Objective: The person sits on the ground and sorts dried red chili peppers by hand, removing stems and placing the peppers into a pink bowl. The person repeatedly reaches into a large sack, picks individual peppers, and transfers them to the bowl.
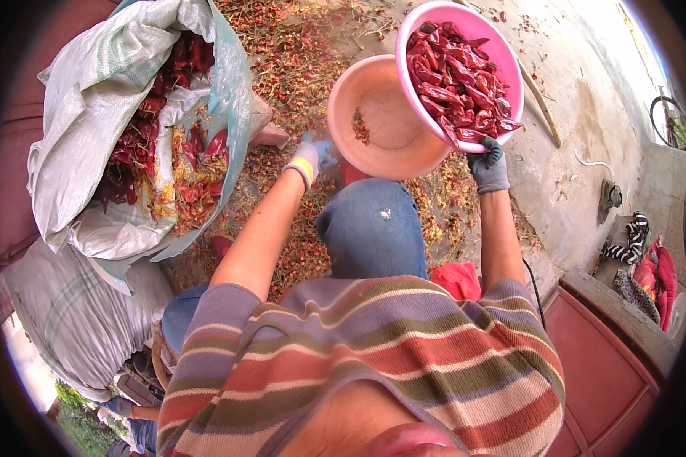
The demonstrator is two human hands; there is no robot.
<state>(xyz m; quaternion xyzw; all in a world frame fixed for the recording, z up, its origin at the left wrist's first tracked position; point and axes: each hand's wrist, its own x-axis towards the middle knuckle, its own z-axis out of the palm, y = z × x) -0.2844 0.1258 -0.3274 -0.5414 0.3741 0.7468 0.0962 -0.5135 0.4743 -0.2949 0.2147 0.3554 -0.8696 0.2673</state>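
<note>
My right hand [490, 165], in a dark grey glove, grips the near rim of a pink plastic basin [401, 63]. The basin is tilted and filled with dried red chili peppers [460, 80]. It overlaps the right side of a worn orange plastic basin [403, 108], which holds only a small cluster of red and yellow bits [361, 127]. To the left of that orange basin is my left hand [314, 155], in a white and pale blue glove with a yellow band. Its fingers are blurred but look apart, with nothing seen in them.
A large white woven sack [100, 108] of red peppers stands open at left, with another sack [86, 308] behind it. Pepper stems and scraps [297, 57] litter the floor. A stick [540, 103] lies at right. Another person's gloved hand [117, 405] shows at lower left.
</note>
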